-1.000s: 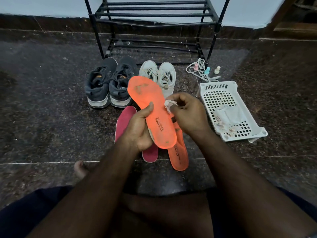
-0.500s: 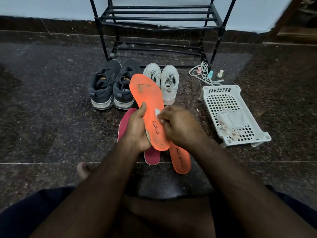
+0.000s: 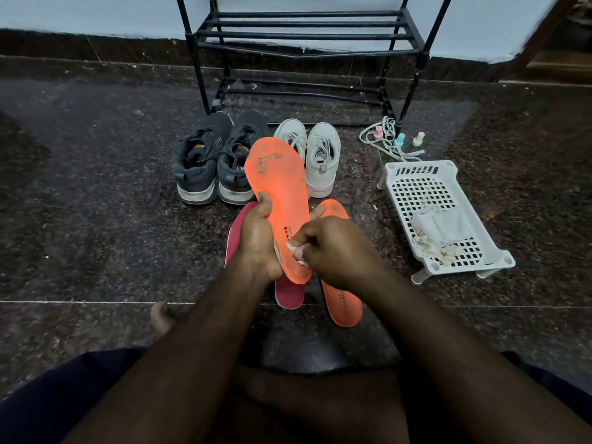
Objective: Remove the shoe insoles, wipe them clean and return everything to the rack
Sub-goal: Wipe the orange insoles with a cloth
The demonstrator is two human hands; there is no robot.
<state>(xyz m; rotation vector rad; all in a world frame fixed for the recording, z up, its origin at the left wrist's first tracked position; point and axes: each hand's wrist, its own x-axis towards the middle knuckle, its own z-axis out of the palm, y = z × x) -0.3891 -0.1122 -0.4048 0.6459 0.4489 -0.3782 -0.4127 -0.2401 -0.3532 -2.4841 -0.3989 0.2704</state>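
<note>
Left hand (image 3: 256,238) grips the orange insole (image 3: 282,200) by its edge, raised above the pink insole (image 3: 288,291) and second orange insole (image 3: 341,302) on the floor; best to brace it firmly while the right hand (image 3: 333,248), pinching a small white wipe (image 3: 296,253), scrubs. That wipe has travelled down from mid-sole to the heel.

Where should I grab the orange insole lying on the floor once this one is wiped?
Take the orange insole on the floor by its near heel end, coming from the right. It lies flat; the heel is bare, while the right hand and held insole cover its middle.
</note>
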